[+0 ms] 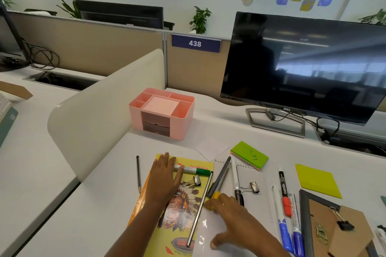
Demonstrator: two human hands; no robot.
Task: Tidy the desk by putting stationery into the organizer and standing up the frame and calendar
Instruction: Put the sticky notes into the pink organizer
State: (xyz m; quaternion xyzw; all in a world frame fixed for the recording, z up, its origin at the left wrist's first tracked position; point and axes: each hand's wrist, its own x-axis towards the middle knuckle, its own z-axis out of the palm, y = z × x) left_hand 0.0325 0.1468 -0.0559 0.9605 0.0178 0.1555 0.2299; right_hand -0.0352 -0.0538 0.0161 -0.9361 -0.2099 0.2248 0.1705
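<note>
A pink organizer (161, 113) stands at the back of the desk, its compartments holding nothing I can see. My left hand (165, 177) lies flat on a yellow notebook (179, 210), fingertips touching a green marker (193, 170). My right hand (234, 215) rests fingers apart over a white sheet, its fingertips at the yellow end of a grey pen (219, 177). A long pencil (200, 208) and a binder clip (192, 181) lie on the notebook. A picture frame (325, 225) lies face down at the right.
A second pencil (138, 173) lies left of the notebook. Several markers (286, 198), another clip (253, 186) and green sticky notes (249, 154) are scattered to the right. A Dell monitor (309, 64) stands at the back right; a cream divider (104, 102) borders the left.
</note>
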